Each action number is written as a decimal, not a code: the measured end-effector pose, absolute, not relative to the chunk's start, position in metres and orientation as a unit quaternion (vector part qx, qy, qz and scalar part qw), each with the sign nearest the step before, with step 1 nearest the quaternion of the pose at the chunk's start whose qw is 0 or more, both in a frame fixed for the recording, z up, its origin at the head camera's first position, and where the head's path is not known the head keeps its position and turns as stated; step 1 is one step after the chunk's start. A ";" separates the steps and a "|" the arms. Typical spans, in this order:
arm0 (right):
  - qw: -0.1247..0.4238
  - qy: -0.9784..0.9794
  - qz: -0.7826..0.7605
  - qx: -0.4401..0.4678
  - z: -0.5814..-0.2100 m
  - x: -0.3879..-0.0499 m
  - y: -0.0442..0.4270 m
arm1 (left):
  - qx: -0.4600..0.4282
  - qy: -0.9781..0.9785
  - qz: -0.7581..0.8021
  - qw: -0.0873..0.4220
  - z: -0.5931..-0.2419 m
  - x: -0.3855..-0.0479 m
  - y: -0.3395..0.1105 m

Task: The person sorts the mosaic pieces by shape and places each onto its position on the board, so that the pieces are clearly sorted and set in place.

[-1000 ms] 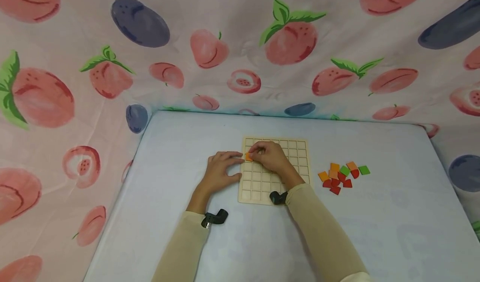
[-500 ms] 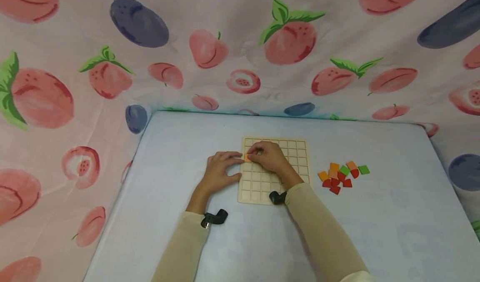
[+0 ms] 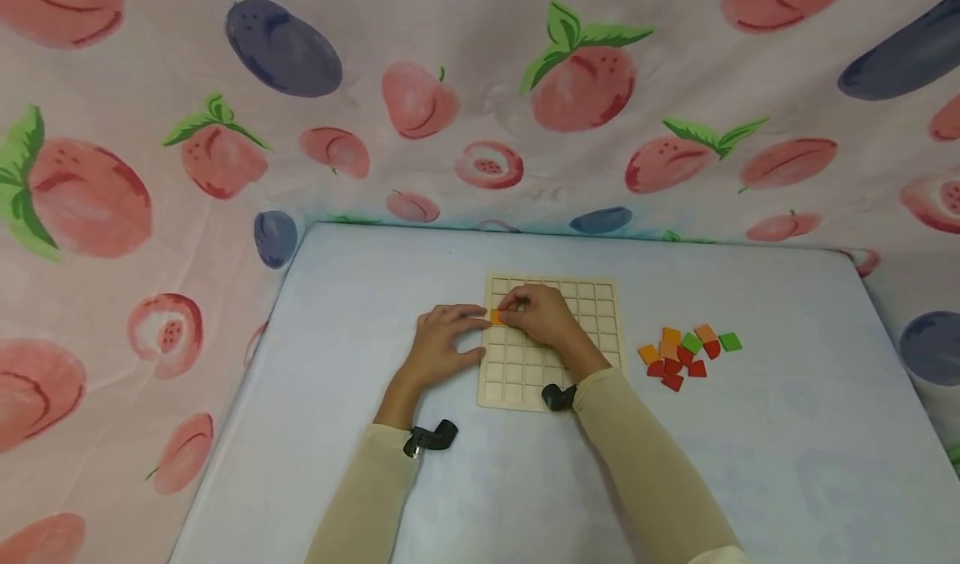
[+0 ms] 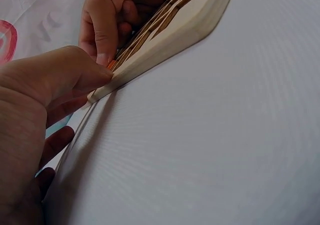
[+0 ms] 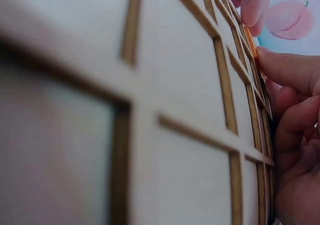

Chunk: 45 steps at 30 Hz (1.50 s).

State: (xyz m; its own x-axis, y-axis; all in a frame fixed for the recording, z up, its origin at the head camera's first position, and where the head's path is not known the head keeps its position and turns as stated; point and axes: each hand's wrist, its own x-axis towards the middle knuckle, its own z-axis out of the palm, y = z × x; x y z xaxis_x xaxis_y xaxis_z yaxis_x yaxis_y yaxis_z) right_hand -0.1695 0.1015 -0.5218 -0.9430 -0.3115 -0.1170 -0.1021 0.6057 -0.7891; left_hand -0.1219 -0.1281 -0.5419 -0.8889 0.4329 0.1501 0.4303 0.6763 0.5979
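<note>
Fruit-printed cloth (image 3: pixel 465 39) rises behind a pale table (image 3: pixel 480 497), where a wooden grid board (image 3: pixel 517 376) lies flat. At its left edge, the left hand (image 3: pixel 442 341) touches with fingertips, thumb held apart; the right hand (image 3: pixel 547 316) pinches an orange tile (image 3: pixel 496 317) at a left-column square. Coloured tiles (image 3: pixel 669 350) lie loose to the right.
</note>
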 end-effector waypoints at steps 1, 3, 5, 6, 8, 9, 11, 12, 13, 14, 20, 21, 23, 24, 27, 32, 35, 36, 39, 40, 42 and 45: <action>0.126 0.888 -0.429 -0.113 -0.521 -0.169 0.103 | 0.237 0.915 0.327 0.003 -0.542 -0.122 -0.128; 0.132 0.886 -0.432 -0.106 -0.520 -0.168 0.106 | 0.238 0.914 0.329 0.002 -0.542 -0.122 -0.127; 0.138 0.879 -0.445 -0.102 -0.518 -0.167 0.110 | 0.239 0.913 0.332 0.003 -0.542 -0.122 -0.126; 0.142 0.875 -0.452 -0.100 -0.517 -0.167 0.112 | 0.239 0.912 0.332 0.002 -0.542 -0.122 -0.126; 0.150 0.864 -0.470 -0.096 -0.515 -0.165 0.118 | 0.240 0.913 0.330 0.000 -0.543 -0.123 -0.126; 0.155 0.859 -0.480 -0.093 -0.514 -0.164 0.122 | 0.240 0.913 0.329 -0.001 -0.543 -0.123 -0.126; 0.163 0.847 -0.498 -0.090 -0.510 -0.162 0.130 | 0.239 0.914 0.328 -0.003 -0.543 -0.122 -0.126; 0.166 0.843 -0.504 -0.089 -0.508 -0.160 0.135 | 0.239 0.914 0.328 -0.004 -0.542 -0.122 -0.126; 0.169 0.837 -0.513 -0.087 -0.505 -0.159 0.140 | 0.238 0.914 0.328 -0.005 -0.542 -0.122 -0.126; 0.171 0.834 -0.518 -0.086 -0.502 -0.158 0.145 | 0.237 0.915 0.328 -0.005 -0.542 -0.121 -0.127; 0.165 0.841 -0.509 -0.079 -0.480 -0.151 0.182 | 0.235 0.915 0.327 -0.006 -0.543 -0.120 -0.127; 0.161 0.846 -0.502 -0.079 -0.477 -0.150 0.188 | 0.236 0.915 0.327 -0.007 -0.543 -0.120 -0.127; 0.152 0.859 -0.482 -0.081 -0.472 -0.146 0.201 | 0.237 0.915 0.325 -0.008 -0.544 -0.120 -0.127; 0.147 0.866 -0.471 -0.083 -0.471 -0.145 0.207 | 0.238 0.915 0.325 -0.009 -0.544 -0.120 -0.127; 0.130 0.891 -0.426 -0.084 -0.466 -0.138 0.226 | 0.238 0.915 0.325 -0.012 -0.544 -0.120 -0.128; 0.103 0.925 -0.359 -0.069 -0.457 -0.125 0.257 | 0.238 0.915 0.325 -0.010 -0.543 -0.121 -0.128; 0.086 0.936 -0.334 -0.061 -0.453 -0.118 0.275 | 0.238 0.917 0.321 -0.005 -0.543 -0.121 -0.128; 0.080 0.939 -0.330 -0.060 -0.452 -0.117 0.281 | 0.238 0.917 0.319 -0.004 -0.543 -0.121 -0.128; 0.065 0.946 -0.313 -0.046 -0.452 -0.112 0.296 | 0.240 0.920 0.309 -0.002 -0.542 -0.121 -0.127; 0.063 0.948 -0.310 -0.041 -0.453 -0.111 0.301 | 0.241 0.921 0.307 -0.002 -0.542 -0.121 -0.127; 0.058 0.950 -0.304 -0.033 -0.454 -0.109 0.309 | 0.244 0.922 0.300 -0.002 -0.542 -0.121 -0.127; 0.057 0.953 -0.295 -0.025 -0.460 -0.106 0.321 | 0.246 0.923 0.295 -0.003 -0.541 -0.121 -0.128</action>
